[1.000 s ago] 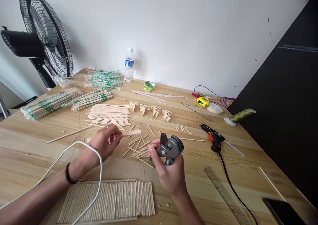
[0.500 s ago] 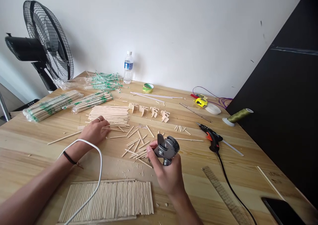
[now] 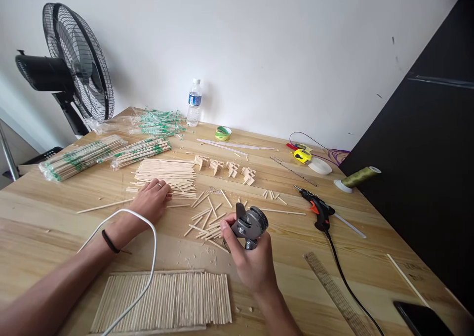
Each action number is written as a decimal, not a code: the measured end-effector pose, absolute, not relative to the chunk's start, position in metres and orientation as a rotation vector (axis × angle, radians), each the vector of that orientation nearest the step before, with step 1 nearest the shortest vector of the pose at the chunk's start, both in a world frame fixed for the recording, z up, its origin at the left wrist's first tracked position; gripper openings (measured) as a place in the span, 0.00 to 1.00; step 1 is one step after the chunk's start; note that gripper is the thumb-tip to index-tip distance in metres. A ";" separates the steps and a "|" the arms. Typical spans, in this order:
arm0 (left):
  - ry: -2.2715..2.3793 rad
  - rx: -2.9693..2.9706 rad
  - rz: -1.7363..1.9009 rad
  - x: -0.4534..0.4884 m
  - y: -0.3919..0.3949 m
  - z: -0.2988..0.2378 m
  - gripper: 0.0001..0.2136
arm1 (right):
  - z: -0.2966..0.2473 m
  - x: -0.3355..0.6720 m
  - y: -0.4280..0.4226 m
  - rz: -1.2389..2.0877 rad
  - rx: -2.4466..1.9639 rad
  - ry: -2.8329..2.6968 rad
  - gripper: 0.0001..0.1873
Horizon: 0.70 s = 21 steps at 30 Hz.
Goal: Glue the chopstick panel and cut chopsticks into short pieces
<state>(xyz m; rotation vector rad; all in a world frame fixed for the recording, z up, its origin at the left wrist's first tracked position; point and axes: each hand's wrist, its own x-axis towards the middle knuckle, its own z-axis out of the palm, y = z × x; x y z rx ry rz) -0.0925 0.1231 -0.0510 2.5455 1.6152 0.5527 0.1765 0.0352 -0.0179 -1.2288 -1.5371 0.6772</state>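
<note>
My left hand [image 3: 151, 200] lies over the near edge of a pile of long wooden sticks [image 3: 166, 170]. Its fingers curl down together, and their tips are hidden. My right hand [image 3: 255, 264] is closed around a grey metal hand cutter [image 3: 247, 223] with a flat blade, a dark round end and a coil spring. Short cut sticks [image 3: 209, 220] lie scattered just left of the cutter. In front of me is a flat panel of sticks [image 3: 166, 296] laid side by side. A white cable [image 3: 153, 247] loops over my left forearm and the panel.
Bagged stick bundles [image 3: 85, 155], a water bottle [image 3: 194, 104] and small stick assemblies [image 3: 233, 169] stand farther back. To the right are a glue gun [image 3: 318, 208], a ruler [image 3: 333, 291], a phone [image 3: 420, 318], a tape measure [image 3: 302, 155] and a thread spool [image 3: 359, 178]. A fan [image 3: 77, 69] stands left.
My left hand has moved slightly right and farther onto the stick pile. My right hand keeps its grip on the cutter in nearly the same place. The view has shifted a little.
</note>
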 end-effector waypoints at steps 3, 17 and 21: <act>1.540 2.572 0.583 -0.086 0.118 -0.043 0.08 | -0.019 0.177 0.036 0.678 -1.233 -1.545 0.12; 0.922 2.497 0.995 -0.049 0.080 -0.020 0.08 | -0.030 0.177 0.035 1.116 -1.048 -1.361 0.15; 0.861 2.475 1.044 -0.048 0.080 -0.022 0.07 | -0.031 0.175 0.031 1.213 -0.955 -1.339 0.11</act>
